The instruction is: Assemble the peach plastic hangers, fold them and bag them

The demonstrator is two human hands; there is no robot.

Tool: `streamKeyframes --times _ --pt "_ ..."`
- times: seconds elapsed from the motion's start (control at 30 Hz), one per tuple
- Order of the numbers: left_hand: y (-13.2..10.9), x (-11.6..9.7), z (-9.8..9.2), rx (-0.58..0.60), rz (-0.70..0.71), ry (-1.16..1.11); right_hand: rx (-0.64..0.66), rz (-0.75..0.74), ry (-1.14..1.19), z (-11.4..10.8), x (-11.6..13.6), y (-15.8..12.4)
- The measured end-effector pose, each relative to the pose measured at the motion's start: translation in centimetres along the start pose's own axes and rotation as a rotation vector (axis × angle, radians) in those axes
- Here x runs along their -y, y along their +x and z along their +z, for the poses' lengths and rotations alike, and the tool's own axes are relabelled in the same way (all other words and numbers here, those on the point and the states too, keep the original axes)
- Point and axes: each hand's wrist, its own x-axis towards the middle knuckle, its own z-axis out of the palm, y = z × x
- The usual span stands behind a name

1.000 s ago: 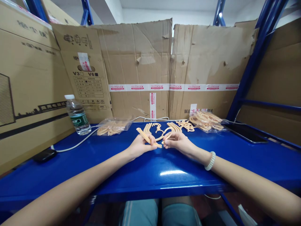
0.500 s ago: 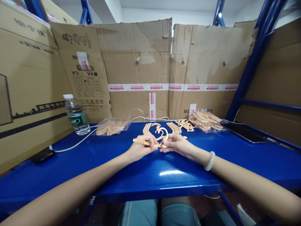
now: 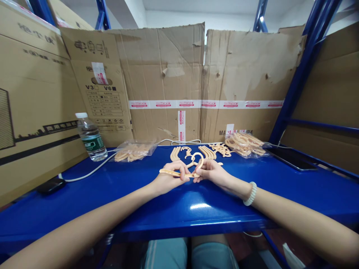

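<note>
My left hand (image 3: 171, 177) is closed round a beige plastic hanger arm (image 3: 168, 172), whose free end points left. In my right hand (image 3: 211, 170) a curved beige hanger hook (image 3: 201, 158) is pinched, its round top standing above the fingers. The hook's base meets the arm's right end between my fingertips; whether the two are locked together I cannot tell. Just behind my hands lies another hanger (image 3: 192, 163), partly hidden. Curved hanger arms sit in a left row (image 3: 175, 153) and a right row (image 3: 206, 152), with loose hooks (image 3: 186, 151) between them.
On the blue table (image 3: 134, 201), a bag of beige parts (image 3: 133, 151) lies left and another bag (image 3: 244, 143) right, beside a pile of hooks (image 3: 221, 149). A water bottle (image 3: 91, 139), a black device (image 3: 51, 185) with a white cable and a dark tablet (image 3: 293, 158) are farther out. Cardboard (image 3: 165, 82) stands behind.
The hook has tipped upright and moved slightly right with my right hand. The hanger arm has rolled in my left hand and now shows its hollow side.
</note>
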Motion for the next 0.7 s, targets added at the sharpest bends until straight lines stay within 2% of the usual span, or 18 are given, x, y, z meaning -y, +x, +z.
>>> streamKeyframes --times 0.3,0.47,0.57,0.7 --pt "-0.05 0.0 0.27 -0.03 -0.141 -0.087 -0.047 -0.088 -0.1 0.42 0.0 0.04" --pt "0.0 0.19 0.42 -0.112 -0.251 -0.198 -0.061 -0.149 -0.165 0.55 0.39 -0.05" --pt "0.04 0.42 0.46 -0.142 -0.273 -0.269 -0.079 -0.189 -0.199 0.59 0.44 -0.01" --pt "-0.05 0.84 0.64 -0.123 -0.281 -0.292 -0.039 -0.17 -0.217 0.57 0.16 -0.04"
